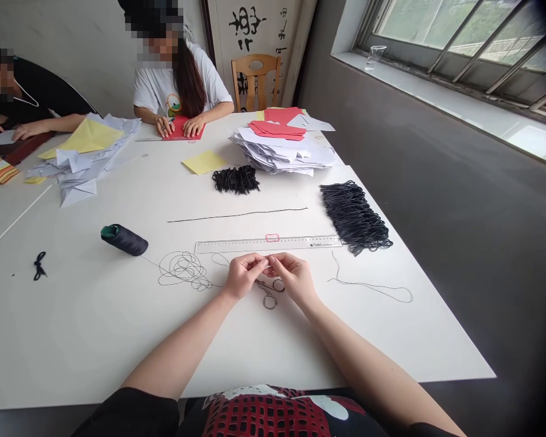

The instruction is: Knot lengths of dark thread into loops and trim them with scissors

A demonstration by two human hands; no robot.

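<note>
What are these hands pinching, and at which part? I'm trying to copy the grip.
The left hand and right hand seem to pinch a thin dark thread between their fingertips; the exact spot held is too small to tell. The scissors below lie unheld.

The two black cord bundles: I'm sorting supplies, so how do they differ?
The small black bundle is much smaller than the large black bundle. The small one is a compact clump, the large one a long, spread bank of loops. The small one lies by the paper stack, the large one by the ruler. Both are looped black cord on the white table.
</note>
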